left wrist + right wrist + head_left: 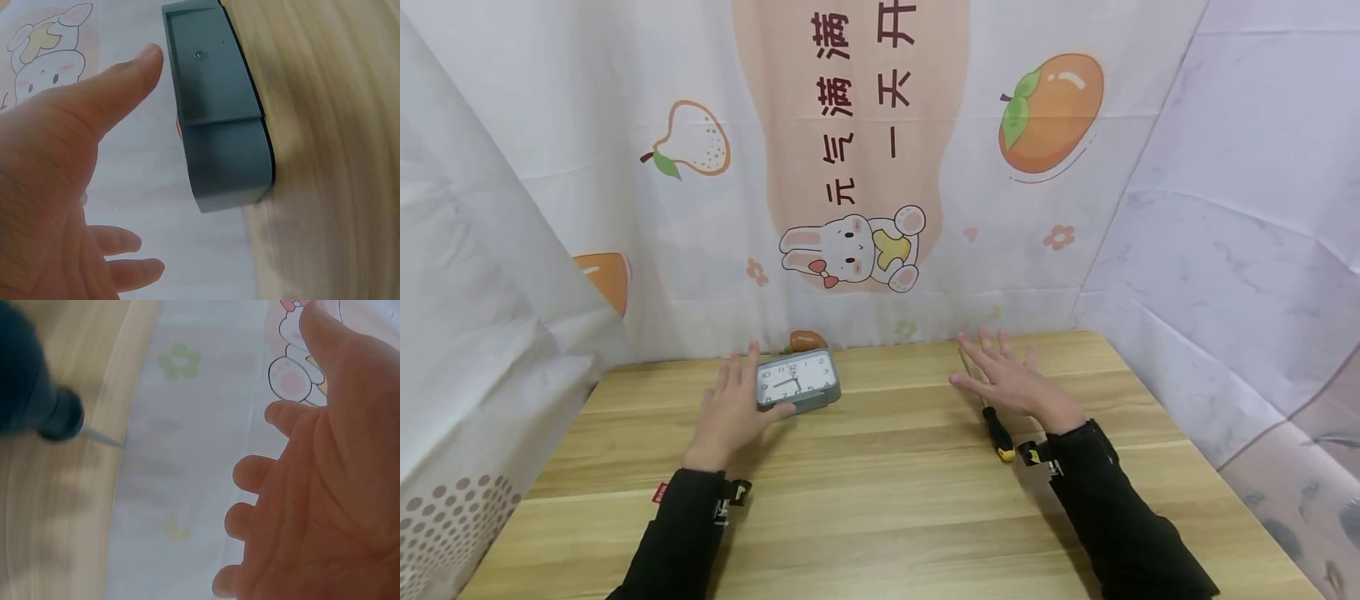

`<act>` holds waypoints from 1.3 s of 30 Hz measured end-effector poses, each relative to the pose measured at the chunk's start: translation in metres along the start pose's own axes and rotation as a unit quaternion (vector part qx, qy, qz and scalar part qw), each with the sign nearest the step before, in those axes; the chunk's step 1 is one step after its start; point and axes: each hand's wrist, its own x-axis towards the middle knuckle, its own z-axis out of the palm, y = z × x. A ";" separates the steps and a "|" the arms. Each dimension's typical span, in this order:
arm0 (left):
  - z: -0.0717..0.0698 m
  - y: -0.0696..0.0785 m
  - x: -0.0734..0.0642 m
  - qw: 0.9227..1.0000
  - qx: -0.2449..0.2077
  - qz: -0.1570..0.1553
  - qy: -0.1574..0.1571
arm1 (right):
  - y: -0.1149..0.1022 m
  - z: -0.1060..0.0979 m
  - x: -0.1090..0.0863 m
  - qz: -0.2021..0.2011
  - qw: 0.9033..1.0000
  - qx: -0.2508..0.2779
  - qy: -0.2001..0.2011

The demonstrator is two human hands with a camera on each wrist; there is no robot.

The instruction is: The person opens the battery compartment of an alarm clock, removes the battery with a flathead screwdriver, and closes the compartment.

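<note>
A grey-green alarm clock (pixel 798 382) with a white face lies face up toward the back left of the table. My left hand (pixel 735 410) is spread at the clock's left side, thumb by its near edge; in the left wrist view the thumb is close to the clock's side (pixel 215 81), and nothing is gripped. On the right, a screwdriver (pixel 997 433) with a black and yellow handle lies on the wood, its thin shaft pointing to the back. Over the shaft hovers my right hand (pixel 1011 382), fingers spread; the right wrist view shows its palm holding nothing, with the screwdriver handle (pixel 31 387) below.
The wooden table (pixel 880 500) ends at the back against a white printed curtain (pixel 880 321) with fruit and a rabbit on it. Cloth hangs at the left (pixel 490 292) and right (pixel 1232 250) as well.
</note>
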 end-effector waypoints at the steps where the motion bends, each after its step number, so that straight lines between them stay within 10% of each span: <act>1: 0.001 0.001 0.001 1.000 -0.005 0.003 0.000 | -0.002 0.001 0.002 -0.003 1.000 -0.001 0.000; 19: 0.011 0.024 0.015 0.999 -0.022 0.012 -0.027 | -0.048 0.017 0.030 -0.042 0.998 0.034 -0.028; 30: 0.016 0.018 0.014 0.991 0.011 -0.035 -0.126 | -0.049 0.025 0.034 -0.055 0.996 0.039 -0.059; 39: 0.015 0.026 0.015 0.989 0.030 -0.021 -0.142 | -0.046 0.025 0.037 -0.060 0.994 0.040 -0.077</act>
